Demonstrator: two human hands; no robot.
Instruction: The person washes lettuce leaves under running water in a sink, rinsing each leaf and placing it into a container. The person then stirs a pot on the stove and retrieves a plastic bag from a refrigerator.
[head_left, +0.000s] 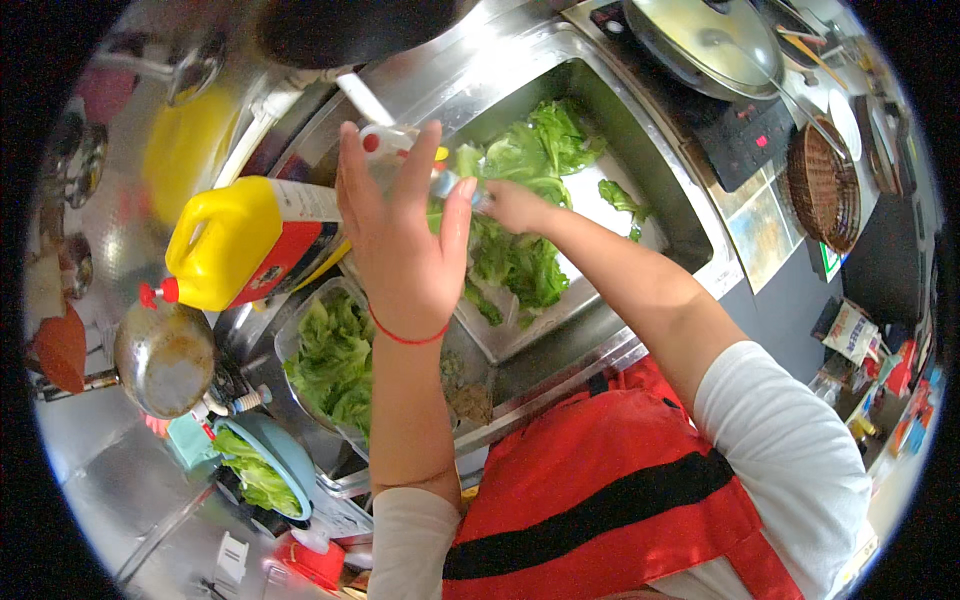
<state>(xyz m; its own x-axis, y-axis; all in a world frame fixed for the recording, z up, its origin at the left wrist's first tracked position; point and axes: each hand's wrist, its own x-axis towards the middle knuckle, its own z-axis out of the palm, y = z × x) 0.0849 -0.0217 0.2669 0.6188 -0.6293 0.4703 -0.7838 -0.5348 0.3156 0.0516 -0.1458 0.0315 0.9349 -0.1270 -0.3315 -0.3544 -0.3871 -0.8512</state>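
Note:
My left hand (401, 251), with a red string at the wrist, is raised over the sink with its fingers spread. Beyond and partly behind its fingers is a clear plastic bottle (384, 159) with red, yellow and blue parts. Whether the left hand touches it is not plain. My right hand (514, 206) reaches over the sink, its fingers closed around the bottle's blue end. Below lie loose green lettuce leaves (559, 139) in the stainless steel sink basin (679, 232). More lettuce (330, 360) fills a clear container (289, 330) left of my forearm.
A yellow jug (225, 232) with a red pump stands left of my hand. Further left are a metal pan (165, 360) and a blue bowl (289, 457) of lettuce. At right, a lidded pan (701, 45) sits on an induction cooktop (739, 142), beside a wicker basket (821, 187).

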